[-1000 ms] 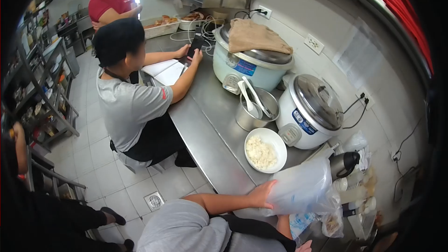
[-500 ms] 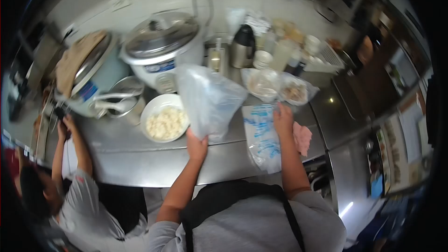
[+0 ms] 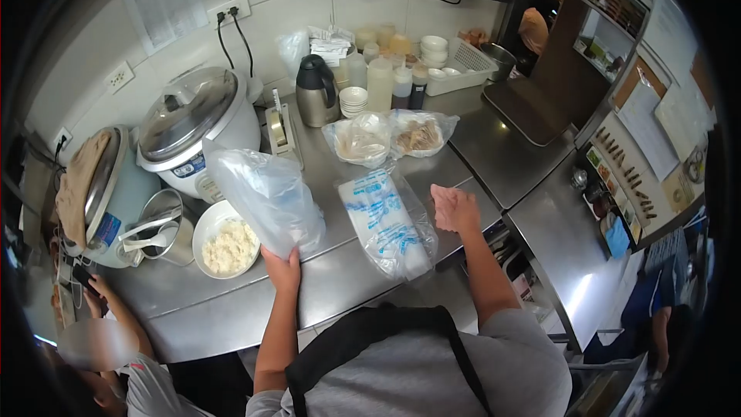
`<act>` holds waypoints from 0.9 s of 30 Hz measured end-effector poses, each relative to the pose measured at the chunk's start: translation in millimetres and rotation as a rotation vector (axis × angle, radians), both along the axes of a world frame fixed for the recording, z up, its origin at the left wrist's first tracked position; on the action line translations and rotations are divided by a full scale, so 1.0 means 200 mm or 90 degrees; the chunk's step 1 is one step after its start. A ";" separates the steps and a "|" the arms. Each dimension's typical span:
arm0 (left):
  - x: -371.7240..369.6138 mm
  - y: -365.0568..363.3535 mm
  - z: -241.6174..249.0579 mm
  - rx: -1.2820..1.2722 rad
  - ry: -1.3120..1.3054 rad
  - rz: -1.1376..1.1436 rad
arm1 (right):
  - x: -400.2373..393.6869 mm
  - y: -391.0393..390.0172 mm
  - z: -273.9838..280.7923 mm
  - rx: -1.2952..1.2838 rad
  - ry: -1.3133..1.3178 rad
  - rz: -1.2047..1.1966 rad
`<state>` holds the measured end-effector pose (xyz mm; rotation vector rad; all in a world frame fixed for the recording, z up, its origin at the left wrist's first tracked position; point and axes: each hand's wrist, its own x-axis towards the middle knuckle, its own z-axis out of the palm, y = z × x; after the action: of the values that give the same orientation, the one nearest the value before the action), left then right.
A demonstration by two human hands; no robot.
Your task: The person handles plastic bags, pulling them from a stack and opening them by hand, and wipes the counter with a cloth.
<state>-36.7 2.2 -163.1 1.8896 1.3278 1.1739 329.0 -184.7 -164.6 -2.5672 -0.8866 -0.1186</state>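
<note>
My left hand grips the bottom of a clear plastic bag and holds it upright over the steel counter. Just left of the bag sits a white bowl of cooked rice. My right hand hovers with fingers apart, holding nothing, just right of a flat pack of blue-printed plastic bags that lies on the counter.
Two rice cookers stand at the left, with a metal pot of paddles in front. Two filled bags, a kettle, a tape dispenser and bottles sit behind. A seated person's hand is at lower left.
My view has swung right along the counter. My right hand has lifted off the blue-printed pack and moved right; my left hand still holds the clear bag.
</note>
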 end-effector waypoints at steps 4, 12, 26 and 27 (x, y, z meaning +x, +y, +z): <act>-0.02 0.01 -0.06 0.067 0.025 -0.008 | -0.03 -0.07 -0.07 0.016 -0.060 0.095; -0.05 -0.03 -0.02 0.044 0.020 -0.050 | -0.29 -0.07 0.46 -0.021 0.168 0.285; -0.14 -0.40 -0.11 0.009 -0.090 -0.047 | -0.67 -0.09 0.02 0.088 -0.058 0.443; -0.11 -0.41 -0.09 0.057 -0.064 -0.109 | -0.67 -0.10 0.04 0.128 -0.031 0.419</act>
<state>-58.7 -80.7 -181.3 1.9370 1.0535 1.2411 194.2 -204.4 -157.1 -1.9807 -1.5942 -0.0684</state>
